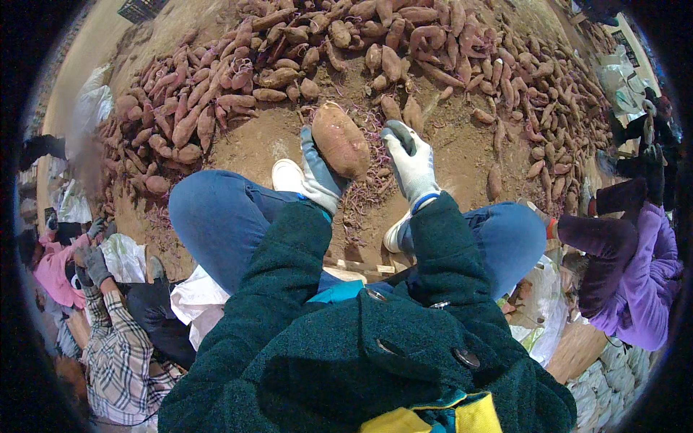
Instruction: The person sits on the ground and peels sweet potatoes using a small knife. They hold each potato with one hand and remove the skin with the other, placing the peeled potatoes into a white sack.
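A large, plump sweet potato [340,142] rests in my left hand [320,173], which wears a white and grey-blue work glove and grips it from the left and below. My right hand [410,157], gloved alike, is a short way to the right, its fingers curled and thumb near them; whether it holds something small is not plain. Thin purple-pink rootlets [361,203] lie on the soil between my shoes. Just beyond my right hand two sweet potatoes [412,113] lie at the edge of the heap.
A wide heap of sweet potatoes [184,97] curves around from left to right. White sacks [199,297] lie at both sides. Co-workers sit near: one in a plaid shirt [122,346] at left, one in purple [644,287] at right. A black crate [142,10] stands at top left.
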Tool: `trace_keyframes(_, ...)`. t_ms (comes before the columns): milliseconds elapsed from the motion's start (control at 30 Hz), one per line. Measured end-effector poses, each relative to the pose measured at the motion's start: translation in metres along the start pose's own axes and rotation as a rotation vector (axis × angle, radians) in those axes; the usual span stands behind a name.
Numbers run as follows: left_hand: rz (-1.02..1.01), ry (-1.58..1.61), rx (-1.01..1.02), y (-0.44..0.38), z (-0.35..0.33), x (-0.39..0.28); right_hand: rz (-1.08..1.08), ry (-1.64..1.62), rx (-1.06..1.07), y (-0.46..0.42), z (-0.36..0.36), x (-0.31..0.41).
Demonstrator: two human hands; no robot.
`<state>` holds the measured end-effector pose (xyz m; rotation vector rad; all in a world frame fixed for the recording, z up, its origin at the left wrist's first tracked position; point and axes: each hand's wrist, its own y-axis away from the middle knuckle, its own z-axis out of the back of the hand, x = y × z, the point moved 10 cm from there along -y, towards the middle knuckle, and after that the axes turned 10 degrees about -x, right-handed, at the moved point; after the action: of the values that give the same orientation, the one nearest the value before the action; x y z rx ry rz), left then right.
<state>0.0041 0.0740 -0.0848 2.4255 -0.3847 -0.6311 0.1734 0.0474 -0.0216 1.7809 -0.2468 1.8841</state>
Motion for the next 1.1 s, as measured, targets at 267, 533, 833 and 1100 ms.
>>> trace_keyframes(267,-0.018,-0.031,0.041,0.0,-0.006,-0.003,-0.281,-0.281,0.146,0.013,-0.017,-0.016)
trace_keyframes(533,-0.118,-0.312,0.176,0.006,-0.021,-0.004,-0.26,-0.191,0.4,0.032,-0.046,-0.009)
trace_keyframes(833,-0.417,-0.668,0.194,0.019,-0.043,-0.022,-0.243,-0.256,0.288,0.028,-0.032,-0.01)
trace_keyframes(1100,-0.327,-0.692,0.337,0.037,-0.074,-0.022,-0.129,-0.237,0.292,0.021,-0.027,-0.003)
